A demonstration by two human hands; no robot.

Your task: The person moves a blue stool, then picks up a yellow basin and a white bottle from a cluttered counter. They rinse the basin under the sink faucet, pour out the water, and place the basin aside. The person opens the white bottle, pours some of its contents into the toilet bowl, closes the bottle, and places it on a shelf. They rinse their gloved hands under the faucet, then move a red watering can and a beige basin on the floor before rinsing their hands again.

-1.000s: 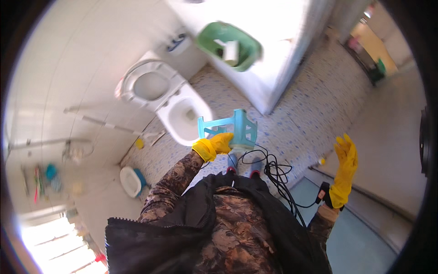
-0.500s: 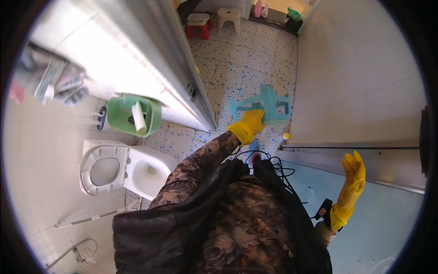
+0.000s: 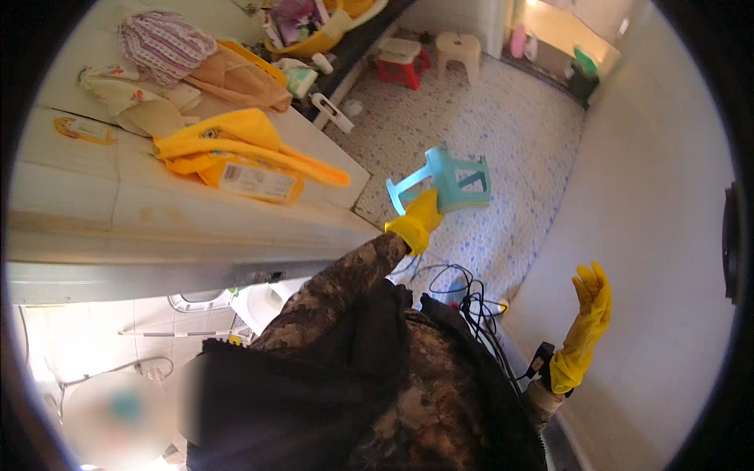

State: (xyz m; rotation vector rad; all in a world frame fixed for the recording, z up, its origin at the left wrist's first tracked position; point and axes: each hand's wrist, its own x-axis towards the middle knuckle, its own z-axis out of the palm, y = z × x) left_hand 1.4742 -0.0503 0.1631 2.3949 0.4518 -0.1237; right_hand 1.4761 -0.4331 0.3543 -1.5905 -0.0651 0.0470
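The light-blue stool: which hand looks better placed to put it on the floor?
Probably the left hand: it holds the light-blue stool, out over the patterned floor. The right hand looks empty and is apart from the stool, nearer the pale wall.

One blue stool (image 3: 448, 179) in the left hand (image 3: 421, 223), one red-and-white stool (image 3: 403, 63) at the far side and one cream stool (image 3: 459, 49) to its right make three. Yellow gloves (image 3: 585, 334) number two, one per hand. At the far right are two bottles (image 3: 517, 41) and one bin (image 3: 582, 85). One toilet (image 3: 258, 308) shows at the near left, partly hidden. Several cloths (image 3: 239, 76) lie at the left (overlapping too much for a sure count).
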